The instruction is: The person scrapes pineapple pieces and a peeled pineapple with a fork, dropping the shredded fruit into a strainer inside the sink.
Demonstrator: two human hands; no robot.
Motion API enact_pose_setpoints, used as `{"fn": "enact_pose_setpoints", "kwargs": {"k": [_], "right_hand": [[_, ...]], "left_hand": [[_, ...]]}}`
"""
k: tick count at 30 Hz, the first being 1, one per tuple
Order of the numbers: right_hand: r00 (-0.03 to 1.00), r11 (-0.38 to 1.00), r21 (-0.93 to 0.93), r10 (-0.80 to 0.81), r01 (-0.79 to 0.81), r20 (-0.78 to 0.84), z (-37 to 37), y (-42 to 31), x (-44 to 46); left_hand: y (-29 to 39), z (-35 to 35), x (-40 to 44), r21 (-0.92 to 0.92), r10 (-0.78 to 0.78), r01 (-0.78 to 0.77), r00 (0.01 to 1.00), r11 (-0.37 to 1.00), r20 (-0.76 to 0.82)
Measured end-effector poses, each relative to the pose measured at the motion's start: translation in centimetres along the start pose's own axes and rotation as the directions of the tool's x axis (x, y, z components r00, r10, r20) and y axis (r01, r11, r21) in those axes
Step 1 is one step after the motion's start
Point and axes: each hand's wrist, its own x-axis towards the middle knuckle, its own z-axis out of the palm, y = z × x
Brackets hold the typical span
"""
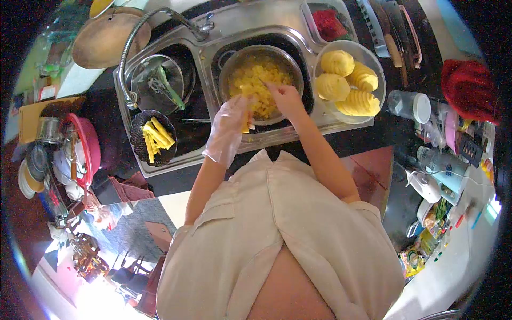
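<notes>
A metal pot [300, 80] sits in the right sink basin with many small yellow pineapple pieces [258, 80] inside. My left hand [230, 124], in a clear plastic glove, is closed over the pot's near left rim on a yellow pineapple chunk [246, 128], part of which shows below the fingers. My right hand [288, 101] is bare and closed over the pot's near right side. It grips a small knife [262, 82] whose blade points up and left; the handle is hidden in the fingers. Right of the pot, a clear bowl [382, 85] holds several peeled pineapples [358, 103].
A dark dish [136, 133] of yellow pineapple strips [156, 138] stands at the left basin, near a clear bowl [140, 80]. The curved faucet [154, 16] arches over that basin. Knives in a rack [392, 32] stand at back right. A pink basin [90, 149] is far left.
</notes>
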Motion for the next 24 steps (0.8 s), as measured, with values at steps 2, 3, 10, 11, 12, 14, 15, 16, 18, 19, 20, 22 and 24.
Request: {"fn": "enact_pose_setpoints", "kwargs": {"k": [2, 3, 10, 11, 12, 14, 15, 16, 18, 19, 20, 22, 24], "right_hand": [[0.986, 0.987, 0.053, -0.147, 0.151, -0.082, 1.1, 1.6, 1.0], [0.986, 0.987, 0.054, -0.146, 0.151, -0.083, 1.6, 1.8, 1.3], [0.876, 0.888, -0.232, -0.443, 0.398, -0.192, 2.4, -0.8, -0.3], [0.855, 0.869, -0.268, -0.474, 0.416, -0.209, 2.4, -1.3, -1.0], [0.855, 0.868, -0.268, -0.475, 0.418, -0.206, 2.1, -1.9, -1.4], [0.932, 0.882, -0.377, -0.346, 0.282, -0.111, 1.5, -2.6, -1.8], [0.933, 0.883, -0.375, -0.344, 0.281, -0.110, 1.7, -2.2, -1.4], [0.901, 0.876, -0.376, -0.391, 0.303, -0.186, 2.0, -1.4, -0.8], [0.861, 0.865, -0.383, -0.437, 0.323, -0.261, 2.1, -0.7, -0.2], [0.874, 0.873, -0.374, -0.419, 0.313, -0.246, 2.2, -0.7, 0.0], [0.884, 0.878, -0.366, -0.406, 0.308, -0.231, 2.3, -0.8, 0.2], [0.891, 0.871, -0.380, -0.407, 0.312, -0.202, 2.2, -1.2, -0.1], [0.896, 0.862, -0.396, -0.409, 0.316, -0.176, 1.9, -1.5, -0.4]], "left_hand": [[0.6, 0.3, -0.7, -0.024, -0.033, 0.034, 0.998, 0.999, 0.045], [0.9, 0.5, -0.9, -0.047, -0.064, 0.069, 0.994, 0.997, 0.090], [1.9, 1.3, -0.9, 0.164, -0.014, 0.016, 1.000, 0.986, -0.019], [1.5, 1.1, -0.5, 0.172, -0.051, 0.057, 0.998, 0.983, -0.038], [1.2, 1.0, -0.4, 0.178, -0.089, 0.098, 0.994, 0.979, -0.057], [0.6, 0.7, -0.1, 0.162, -0.095, 0.105, 0.993, 0.981, -0.070], [0.7, 0.8, -0.3, 0.148, -0.103, 0.114, 0.991, 0.982, -0.080], [0.8, 1.0, -0.4, 0.147, -0.108, 0.119, 0.991, 0.982, -0.080], [1.3, 1.4, -0.4, 0.115, -0.190, 0.199, 0.978, 0.973, -0.086], [1.2, 1.3, -0.3, 0.116, -0.189, 0.198, 0.978, 0.973, -0.087], [1.0, 1.1, 0.0, 0.120, -0.162, 0.171, 0.984, 0.978, -0.075], [0.1, 0.6, 0.5, 0.118, -0.137, 0.144, 0.988, 0.983, -0.068], [-0.1, 0.6, 0.7, 0.118, -0.112, 0.119, 0.991, 0.986, -0.068]]}}
